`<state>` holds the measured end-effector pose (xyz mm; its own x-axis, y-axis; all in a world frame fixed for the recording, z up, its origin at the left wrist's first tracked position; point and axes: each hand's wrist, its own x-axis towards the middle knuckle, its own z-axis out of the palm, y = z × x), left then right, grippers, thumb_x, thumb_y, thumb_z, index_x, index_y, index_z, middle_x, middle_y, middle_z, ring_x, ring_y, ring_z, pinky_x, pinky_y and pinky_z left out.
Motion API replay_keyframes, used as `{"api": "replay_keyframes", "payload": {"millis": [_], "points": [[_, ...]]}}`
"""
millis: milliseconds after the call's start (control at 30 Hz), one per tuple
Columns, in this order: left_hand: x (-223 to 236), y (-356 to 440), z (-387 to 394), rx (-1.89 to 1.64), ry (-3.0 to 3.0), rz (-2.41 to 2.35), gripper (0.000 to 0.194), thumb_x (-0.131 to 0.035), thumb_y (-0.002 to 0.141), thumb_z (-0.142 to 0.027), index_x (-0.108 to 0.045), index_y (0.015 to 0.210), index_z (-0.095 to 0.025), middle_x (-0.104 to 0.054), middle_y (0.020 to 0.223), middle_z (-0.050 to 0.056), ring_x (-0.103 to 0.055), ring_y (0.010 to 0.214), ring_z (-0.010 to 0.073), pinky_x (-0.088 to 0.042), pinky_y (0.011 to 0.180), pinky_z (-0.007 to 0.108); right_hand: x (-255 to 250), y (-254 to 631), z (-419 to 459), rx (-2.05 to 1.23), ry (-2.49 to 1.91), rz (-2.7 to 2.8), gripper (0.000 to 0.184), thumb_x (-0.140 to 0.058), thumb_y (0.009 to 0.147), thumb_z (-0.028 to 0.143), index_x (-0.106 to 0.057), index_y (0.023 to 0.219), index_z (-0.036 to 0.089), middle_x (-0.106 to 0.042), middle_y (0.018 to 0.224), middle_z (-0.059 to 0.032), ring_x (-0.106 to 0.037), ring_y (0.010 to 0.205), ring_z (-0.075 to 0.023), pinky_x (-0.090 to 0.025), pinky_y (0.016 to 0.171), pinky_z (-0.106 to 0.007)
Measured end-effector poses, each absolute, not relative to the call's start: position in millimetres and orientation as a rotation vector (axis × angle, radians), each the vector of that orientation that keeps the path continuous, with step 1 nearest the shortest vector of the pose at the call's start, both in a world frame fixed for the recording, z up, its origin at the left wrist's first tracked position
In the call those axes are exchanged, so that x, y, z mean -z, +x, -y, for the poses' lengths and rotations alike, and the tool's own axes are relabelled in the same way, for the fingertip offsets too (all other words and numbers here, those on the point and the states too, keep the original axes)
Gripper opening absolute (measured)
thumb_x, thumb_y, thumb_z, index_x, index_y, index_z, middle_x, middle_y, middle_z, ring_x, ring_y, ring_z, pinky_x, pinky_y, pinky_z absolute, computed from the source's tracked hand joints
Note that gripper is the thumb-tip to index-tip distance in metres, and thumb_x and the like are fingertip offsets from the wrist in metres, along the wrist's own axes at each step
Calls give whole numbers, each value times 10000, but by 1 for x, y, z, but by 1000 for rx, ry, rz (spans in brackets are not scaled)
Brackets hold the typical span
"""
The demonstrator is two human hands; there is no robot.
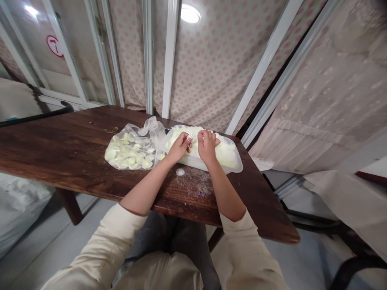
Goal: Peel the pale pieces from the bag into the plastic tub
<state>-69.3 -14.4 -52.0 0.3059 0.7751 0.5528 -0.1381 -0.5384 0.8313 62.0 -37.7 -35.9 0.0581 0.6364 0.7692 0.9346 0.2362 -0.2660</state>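
Dark-stained wooden counter under a round ceiling light, with pink-dotted fabric hung behind it between white frame strips. Window at far left, a red-ringed sign on the glass. Grey floor below; white sack beside the counter's left end.

Working position: seated or standing close, cream sleeves pushed up to the forearms, grey trousers in view beneath.

Observed: translucent plastic tub near the counter's far right corner, heaped with pale green-white vegetable pieces. Both grips are over the heap, near each other, fingers curled and bunched narrow. Left grip at the tub's near left side, its fingertips pressed into the pale pieces; right grip just beside it, resting on top of the heap, fingertips pointing back toward the left one. Whether either grip has a piece pinched, I cannot tell: fingers hide the contact.

Clear plastic bag lies just left of the tub, touching it, with more of the same pieces spread inside. White powder is scattered on the wood in front of the tub, with one small white clump near my left wrist.
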Motion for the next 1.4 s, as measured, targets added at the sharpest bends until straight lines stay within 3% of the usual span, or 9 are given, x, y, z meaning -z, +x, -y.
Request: {"api": "replay_keyframes", "payload": {"millis": [200, 433, 667, 900, 1167, 1400], "points": [[53, -69, 14, -1320, 1751, -555, 213, -429, 828, -382, -399, 786, -176, -486, 635, -41, -464, 520, 58, -402, 547, 207, 35, 59, 40, 458, -1439, 1819, 310, -287, 904, 381, -526, 813, 205, -564, 885, -20, -429, 889, -164, -217, 767, -303], [57, -67, 14, -1320, 1834, -665, 203, -412, 837, -382, -418, 804, -182, -505, 646, -36, -471, 531, 62, -400, 567, 209, 36, 55, 42, 627, -1575, 1691, 297, -306, 900, 337, -563, 822, 212, -589, 833, -54, -425, 886, -209, -195, 746, -339], [54, -69, 14, -1356, 1727, -587, 200, -403, 841, -377, -366, 789, -187, -488, 615, -52, -456, 496, 56, -391, 531, 205, 38, 68, 33, 461, -1674, 1388, 342, -256, 909, 346, -544, 810, 189, -587, 828, -48, -439, 845, -198, -213, 746, -331], [55, -68, 13, -1340, 1738, -570, 219, -423, 832, -390, -391, 792, -177, -493, 622, -41, -463, 516, 57, -402, 542, 202, 38, 63, 36, 390, -1406, 1731, 337, -303, 879, 459, -526, 833, 212, -549, 900, -25, -426, 886, -175, -243, 768, -301], [55, -69, 15, -1313, 1803, -603, 208, -437, 829, -368, -399, 773, -171, -500, 619, -40, -463, 505, 55, -393, 547, 203, 39, 66, 30, 440, -1473, 1670, 286, -318, 899, 352, -532, 785, 200, -581, 823, -16, -447, 859, -176, -213, 742, -312], [54, -70, 15, -1329, 1756, -558, 203, -427, 834, -365, -386, 779, -174, -497, 596, -46, -460, 493, 58, -387, 534, 207, 38, 68, 30, 309, -1402, 1639, 319, -300, 898, 391, -547, 810, 210, -596, 869, -2, -457, 870, -166, -218, 752, -302]]}}
